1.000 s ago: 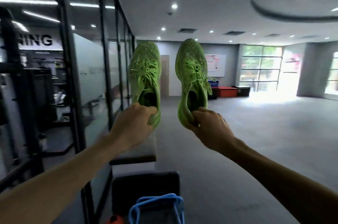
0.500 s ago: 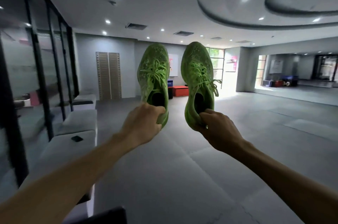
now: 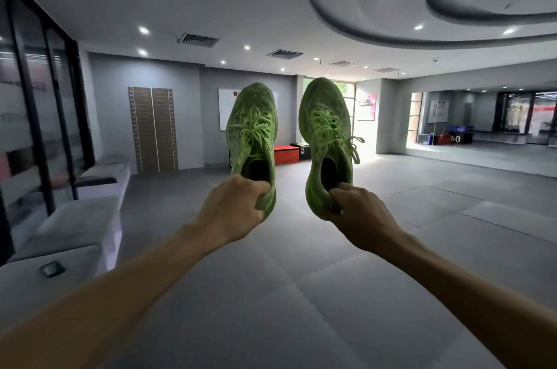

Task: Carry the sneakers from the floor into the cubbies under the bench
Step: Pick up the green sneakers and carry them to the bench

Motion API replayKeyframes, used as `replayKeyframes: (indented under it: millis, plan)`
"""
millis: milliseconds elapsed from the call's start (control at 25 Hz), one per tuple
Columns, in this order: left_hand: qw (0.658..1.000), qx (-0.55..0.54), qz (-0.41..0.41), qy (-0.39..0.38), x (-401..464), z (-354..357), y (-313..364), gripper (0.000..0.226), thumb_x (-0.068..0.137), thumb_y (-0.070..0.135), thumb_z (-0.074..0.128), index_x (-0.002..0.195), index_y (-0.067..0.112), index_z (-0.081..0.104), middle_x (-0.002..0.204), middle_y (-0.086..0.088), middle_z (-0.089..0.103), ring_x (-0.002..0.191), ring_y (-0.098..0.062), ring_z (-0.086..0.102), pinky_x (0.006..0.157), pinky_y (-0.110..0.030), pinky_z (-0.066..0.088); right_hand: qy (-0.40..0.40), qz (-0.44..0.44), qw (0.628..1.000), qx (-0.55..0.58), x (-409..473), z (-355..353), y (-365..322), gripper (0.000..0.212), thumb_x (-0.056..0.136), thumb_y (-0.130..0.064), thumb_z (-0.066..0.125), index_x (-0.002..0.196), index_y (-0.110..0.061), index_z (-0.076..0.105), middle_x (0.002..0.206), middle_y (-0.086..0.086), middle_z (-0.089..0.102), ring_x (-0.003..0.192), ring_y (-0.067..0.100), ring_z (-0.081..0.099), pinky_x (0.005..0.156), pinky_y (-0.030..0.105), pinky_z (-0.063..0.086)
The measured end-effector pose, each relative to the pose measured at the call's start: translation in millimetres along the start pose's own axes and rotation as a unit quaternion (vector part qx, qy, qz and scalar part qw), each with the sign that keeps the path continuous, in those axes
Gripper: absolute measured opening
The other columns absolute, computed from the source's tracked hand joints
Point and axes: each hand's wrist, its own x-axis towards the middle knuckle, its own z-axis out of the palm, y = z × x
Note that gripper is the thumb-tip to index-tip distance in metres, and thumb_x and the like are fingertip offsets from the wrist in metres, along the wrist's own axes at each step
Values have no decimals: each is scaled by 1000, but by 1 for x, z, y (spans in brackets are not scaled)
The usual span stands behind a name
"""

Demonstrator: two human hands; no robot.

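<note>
Right now we have both green sneakers off the floor (image 3: pixel 301 293) and out in front of us at arm's length, toes pointing up. Our left hand (image 3: pixel 238 212) pinches the heel collar of the left sneaker (image 3: pixel 253 133), thumb tucked into the opening; our right hand (image 3: pixel 358 218) grasps the heel of the right sneaker (image 3: pixel 327 133) the same way. The two shoes hang near each other but apart.

The padded counter (image 3: pixel 75 218) runs along the glass wall on our left, and from here we cannot see the cubbies beneath it.

What could go wrong, in our judgement: each shoe hangs from a small pinch of soft knit at the heel, so a quick swing as we turn toward the counter could let one slip out. The loose laces (image 3: pixel 351 144) on the right sneaker dangle free and might catch on a cubby edge as we push it in. Since the openings are hidden from us, we would need to crouch and look first, or we risk bumping the toes against the counter front.
</note>
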Motion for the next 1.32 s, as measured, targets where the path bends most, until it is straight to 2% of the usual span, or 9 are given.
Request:
replayKeyframes:
  millis: [160,320,560,680,800,1120,1320]
  plan:
    - [1000,8,-4,10,98,54,-27,18,77,17,67,75,23,50,76,-2,52,70,-25,52,60,-29,41,1,-9,1000,14,94,49,69,29,89,-27,61,68,-17,43,74,-2,46,63,25,43,54,31,29]
    - [1000,15,-7,19,189,124,-73,23,79,18,68,76,24,46,76,-1,46,69,-23,49,60,-26,36,-7,-19,1000,23,181,119,130,28,88,-28,62,68,-17,44,74,-3,45,64,25,43,56,31,31]
    - [1000,15,-10,8,329,239,-173,21,78,19,69,74,22,48,73,0,50,68,-23,52,57,-26,33,-4,-21,999,32,322,242,217,28,88,-29,62,69,-16,46,75,-1,48,65,26,45,57,31,32]
    - [1000,23,-12,2,409,288,-226,11,78,20,68,82,19,58,76,0,50,70,-22,50,59,-25,33,-7,-12,999,33,402,298,258,28,88,-29,63,69,-15,46,75,0,49,65,26,45,55,31,31]
    - [999,33,-14,-5,476,336,-271,9,82,21,65,89,19,60,81,1,47,73,-19,44,57,-24,29,-5,-12,999,33,470,353,297,29,89,-28,63,70,-15,45,75,-1,48,64,25,43,54,31,30]
    - [998,43,-37,-1,649,471,-405,11,80,19,66,80,18,55,77,0,47,71,-21,48,59,-26,33,-23,-30,998,48,667,515,390,28,88,-33,62,72,-13,49,81,4,53,70,28,49,62,37,42]
    - [996,65,-69,-4,759,528,-501,18,79,18,65,74,22,49,68,7,41,69,-21,48,59,-30,39,-30,-66,995,74,809,610,429,27,88,-32,63,71,-16,50,77,2,52,66,25,46,58,32,36]
